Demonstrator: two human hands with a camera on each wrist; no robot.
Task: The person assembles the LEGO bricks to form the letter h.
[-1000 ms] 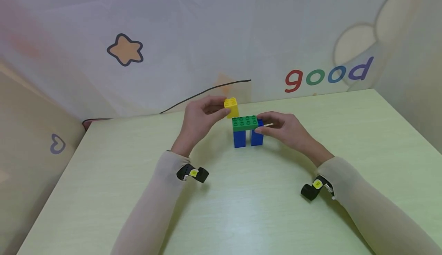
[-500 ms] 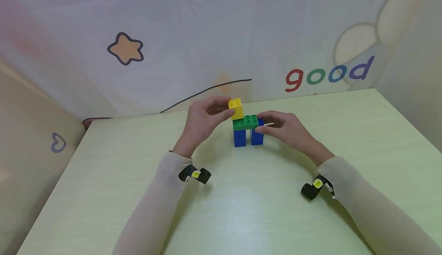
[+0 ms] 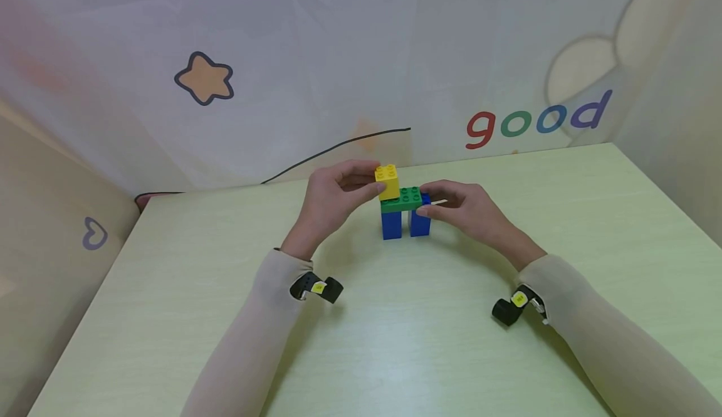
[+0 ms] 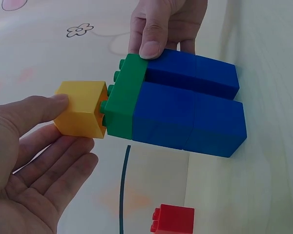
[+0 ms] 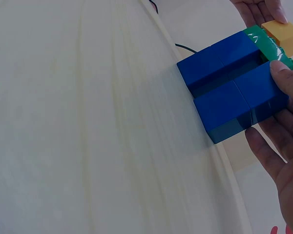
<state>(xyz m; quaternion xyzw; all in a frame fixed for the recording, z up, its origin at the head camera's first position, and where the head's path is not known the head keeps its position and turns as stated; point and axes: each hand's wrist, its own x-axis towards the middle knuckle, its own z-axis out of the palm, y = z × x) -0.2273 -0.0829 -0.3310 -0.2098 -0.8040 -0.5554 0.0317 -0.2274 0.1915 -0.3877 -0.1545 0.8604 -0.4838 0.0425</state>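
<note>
L hand (image 3: 334,196) pinches yellow blk (image 3: 389,183) on green blk (image 3: 407,200), R hand (image 3: 465,209) grips blue blk (image 5: 261,92).

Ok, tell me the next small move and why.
I'd probably press the yellow block straight down: the left hand holds it over one end of the green block, whose studs show beneath it, and the right hand grips a blue block below.

The left forearm (image 3: 248,329) and right forearm (image 3: 615,329), both sleeved, reach forward and converge, the left grip (image 3: 335,194) pinching between thumb (image 3: 366,194) and fingers, slightly higher than the right grip (image 3: 465,211), which faces it and pinches likewise.
</note>
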